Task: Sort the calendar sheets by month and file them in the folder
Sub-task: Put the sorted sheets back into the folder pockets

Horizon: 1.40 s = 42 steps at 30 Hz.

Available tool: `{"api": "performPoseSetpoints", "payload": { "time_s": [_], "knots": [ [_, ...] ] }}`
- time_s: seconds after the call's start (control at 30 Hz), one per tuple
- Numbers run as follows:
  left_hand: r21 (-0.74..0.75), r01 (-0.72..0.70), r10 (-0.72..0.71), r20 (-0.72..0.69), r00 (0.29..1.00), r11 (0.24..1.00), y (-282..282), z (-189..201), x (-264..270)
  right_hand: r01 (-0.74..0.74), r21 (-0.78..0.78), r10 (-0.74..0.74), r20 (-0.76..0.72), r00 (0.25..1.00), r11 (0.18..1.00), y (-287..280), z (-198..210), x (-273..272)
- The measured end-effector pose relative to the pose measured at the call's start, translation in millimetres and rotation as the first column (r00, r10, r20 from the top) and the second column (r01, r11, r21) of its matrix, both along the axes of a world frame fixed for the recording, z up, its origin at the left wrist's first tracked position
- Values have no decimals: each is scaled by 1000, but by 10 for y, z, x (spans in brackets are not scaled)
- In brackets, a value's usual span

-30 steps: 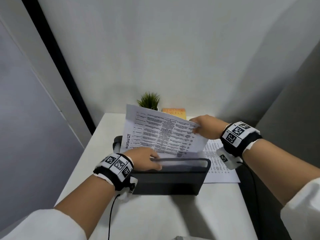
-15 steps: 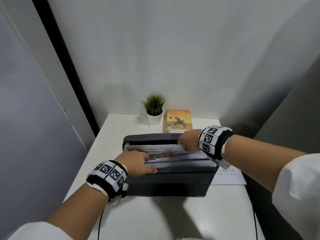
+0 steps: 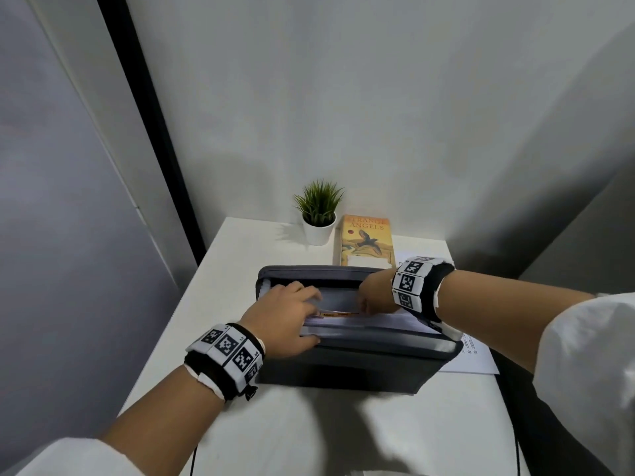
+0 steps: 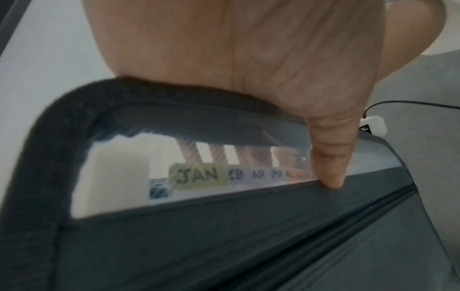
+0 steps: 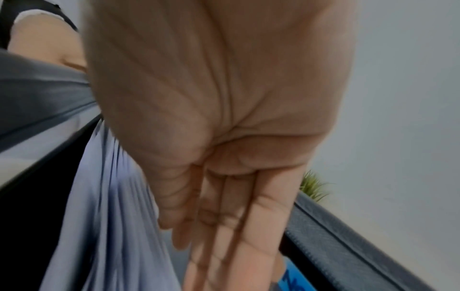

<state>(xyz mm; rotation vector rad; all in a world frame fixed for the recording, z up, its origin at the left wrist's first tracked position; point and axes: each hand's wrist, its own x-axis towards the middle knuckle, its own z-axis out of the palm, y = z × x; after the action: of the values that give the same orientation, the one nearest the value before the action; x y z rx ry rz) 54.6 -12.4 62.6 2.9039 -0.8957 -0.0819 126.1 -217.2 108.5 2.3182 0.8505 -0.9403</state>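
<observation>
Now your left hand (image 3: 285, 321) holds the front pockets of the gray folder (image 3: 343, 372), with fingers spread inside and thumb (image 4: 328, 157) pressing on the near edge. A JAN tab (image 4: 198, 176) shows inside the folder. Your right hand (image 3: 376, 293) dips into the folder's right end, its fingers (image 5: 248, 226) straight and pressed together. Calendar sheets (image 3: 476, 357) lie flat just right of the folder, a bit under its corner. Behind the folder sit a book (image 3: 367, 242) and a small plant (image 3: 318, 207).

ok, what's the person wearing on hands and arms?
Both bare, no gloves: left hand, right hand. Each wrist has a black strap topped with white square tiles printed with black fiducial markers: left wristband, right wristband. Forearms are bare below white sleeves. A thin black cable hangs below the left wristband.
</observation>
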Motion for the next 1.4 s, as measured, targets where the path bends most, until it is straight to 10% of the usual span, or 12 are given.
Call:
{"api": "performPoseSetpoints", "payload": {
  "time_s": [0.37,0.63,0.97,1.07,1.2,1.4],
  "knots": [
    [120,-182,210,-292,933,976,-38,29,86,282,298,-315,68,947,912,-692,6,-30],
    [-30,-177,164,-251,954,984,-26,49,54,270,455,-319,33,947,848,-829,-129,-107],
    [146,-85,120,-252,960,986,-709,166,184,371,673,-408,-111,906,640,-1024,-247,-52],
    [203,-107,150,-205,967,973,-901,115,232,532,804,-607,-290,740,265,-1461,-310,70],
    [159,-157,186,-184,965,975,-919,25,262,580,737,-749,-591,300,-348,-2279,-872,-10],
    [137,-221,241,-151,959,965,-921,-16,272,813,501,-907,-415,-73,-295,-3074,-1862,-502]
  ]
}}
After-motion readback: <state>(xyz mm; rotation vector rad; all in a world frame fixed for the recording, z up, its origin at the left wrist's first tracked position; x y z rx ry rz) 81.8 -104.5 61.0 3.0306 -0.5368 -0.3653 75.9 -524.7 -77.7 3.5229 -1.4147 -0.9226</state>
